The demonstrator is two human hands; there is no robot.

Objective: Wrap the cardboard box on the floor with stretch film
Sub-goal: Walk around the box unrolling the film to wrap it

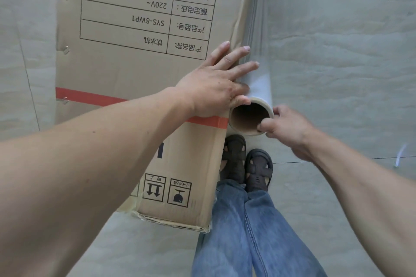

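While the left hand [216, 87] lies flat with fingers spread straight on the broad printed face of the cardboard box [135, 56], its thumb touches the near end of the stretch film roll [252, 105], which runs along the box's right edge. That left grip is open, pressing rather than clasping. Just right of it, the right hand [286, 128] pinches the rim of the roll's brown cardboard core, thumb inside the hollow tube and fingers curled on the outside; this grip is closed on the roll. Beyond both hands, a clear sheet of film [256, 18] stretches away from the roll along the box's right edge. The box lies on the pale tiled floor [337, 51], its table of printed text reading upside down from the head camera, with a red stripe [90, 98] crossing under the left wrist and handling symbols nearer the person. Below the right hand, two feet in dark sandals [247, 164] and blue jeans [247, 231] stand just beside the box's right side.
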